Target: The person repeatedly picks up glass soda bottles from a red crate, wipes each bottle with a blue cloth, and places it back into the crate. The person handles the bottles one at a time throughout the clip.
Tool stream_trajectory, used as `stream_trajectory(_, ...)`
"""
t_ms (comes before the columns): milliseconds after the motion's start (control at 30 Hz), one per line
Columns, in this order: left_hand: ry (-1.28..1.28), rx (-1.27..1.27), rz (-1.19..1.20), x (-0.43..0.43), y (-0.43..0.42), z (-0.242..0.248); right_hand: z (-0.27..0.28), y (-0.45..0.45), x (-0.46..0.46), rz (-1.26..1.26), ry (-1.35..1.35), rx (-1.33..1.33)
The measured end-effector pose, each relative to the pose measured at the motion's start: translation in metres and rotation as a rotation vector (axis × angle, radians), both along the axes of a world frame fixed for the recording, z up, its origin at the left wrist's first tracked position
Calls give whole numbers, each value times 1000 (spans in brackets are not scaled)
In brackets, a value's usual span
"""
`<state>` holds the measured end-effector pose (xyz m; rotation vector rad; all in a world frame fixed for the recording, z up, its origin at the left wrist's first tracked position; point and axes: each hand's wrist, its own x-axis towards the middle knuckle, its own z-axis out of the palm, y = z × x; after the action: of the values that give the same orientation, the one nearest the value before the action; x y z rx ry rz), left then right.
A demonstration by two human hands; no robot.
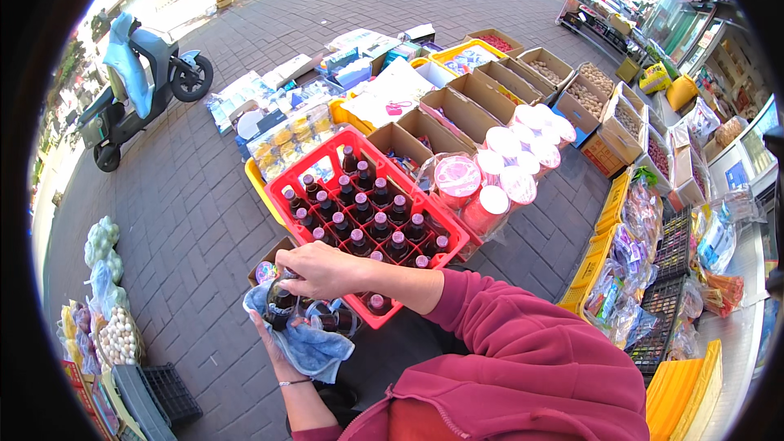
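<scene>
My left hand [267,337] cups a blue cloth [324,352] around the lower side of a dark glass bottle [281,306]. Over the bottle's upper end my right hand [324,269] closes its fingers, hiding most of the neck and the cap. More dark bottles [337,322] lie partly behind the cloth, beside the crate. Just beyond my hands stands a red plastic crate [309,159] with divided cells. Several capped dark bottles [380,228] stand upright in it. My right forearm crosses the crate's near part and covers some cells.
Pink-lidded tubs [458,177] in plastic wrap adjoin the crate's right side. Open cardboard boxes [468,95] and packaged goods stand behind it. Yellow crates [588,269] with bagged goods line the right. A scooter [141,82] and a bag of eggs [117,338] are at left.
</scene>
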<state>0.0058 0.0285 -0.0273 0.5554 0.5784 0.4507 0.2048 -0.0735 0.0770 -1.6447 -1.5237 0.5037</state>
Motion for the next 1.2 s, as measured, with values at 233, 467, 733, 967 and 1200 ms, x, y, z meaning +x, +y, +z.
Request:
stream_trajectory(233, 65, 46, 25, 0, 0, 10, 8, -3, -4, -13, 39, -154)
stream_trajectory(467, -157, 11, -17, 3, 11, -10, -2, -1, 1, 162, 287, -127)
stream_trajectory(733, -396, -200, 22, -21, 29, -41, -51, 19, -32, 446, 457, -94)
stream_trajectory(967, -481, -239, 30, -26, 48, -64, -79, 26, -27, 229, -119, -41)
stream_trajectory(1200, -464, -153, -11, -21, 43, -34, -46, 16, -1, -56, -170, 188)
